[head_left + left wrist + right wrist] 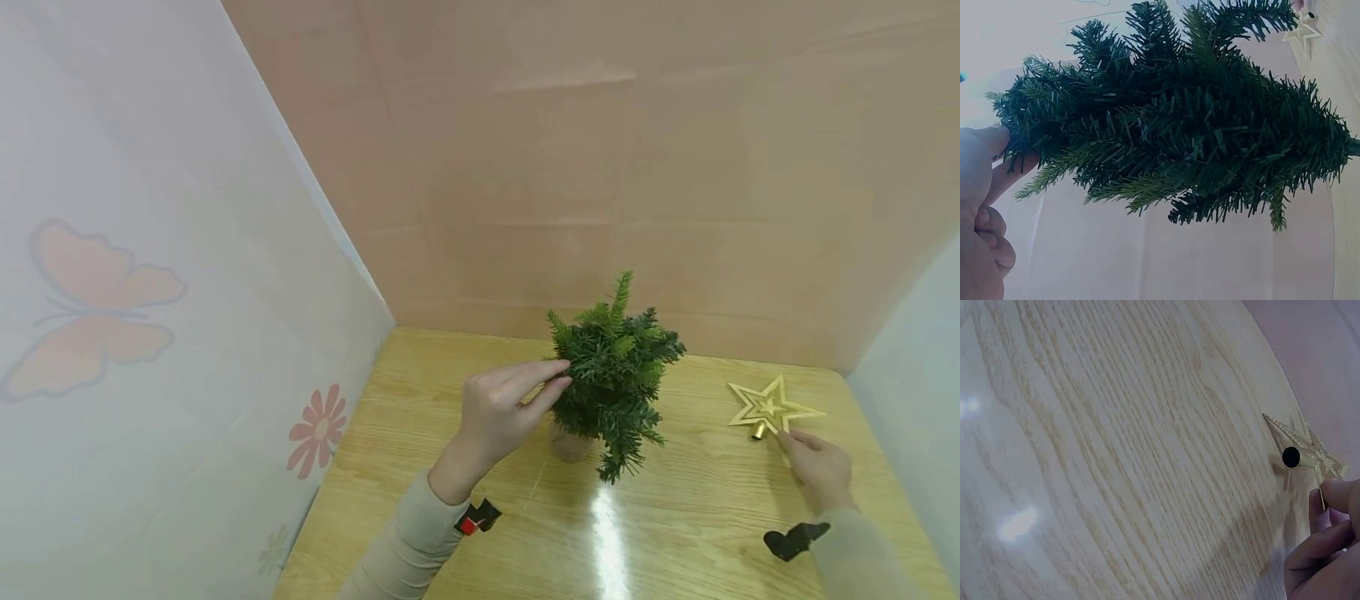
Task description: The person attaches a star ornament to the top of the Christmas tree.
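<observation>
From the head camera, your left hand [498, 408] is reaching toward two o'clock and pinching the left edge of the tree [617, 373] between thumb and forefinger; the other fingers are lying loosely curled behind. The tree is standing upright in a small pot [568, 443] near the middle of the table [420, 417]. Your right hand [820, 467] is resting on the table at about four o'clock from the tree, well apart from it, its fingertips touching the lower edge of the star [771, 407], which is lying flat with its tube pointing toward you. The fingers are only lightly bent here; they are not wrapping the star.

From the left wrist camera, your thumb [985, 145] and a finger are closing on a branch tip at the nine o'clock side of the tree [1191, 125], which is filling most of the view. The grip is narrow, just a few needles between the pads. The star [1302, 36] is showing small at one o'clock.

From the right wrist camera, the star [1307, 456] is sitting on the table [1116, 456] at three o'clock, its dark tube opening facing the lens. Your fingers [1325, 544] are curling at five o'clock, one fingertip touching a point of the star; whether they are truly gripping it, you cannot tell from here.
</observation>
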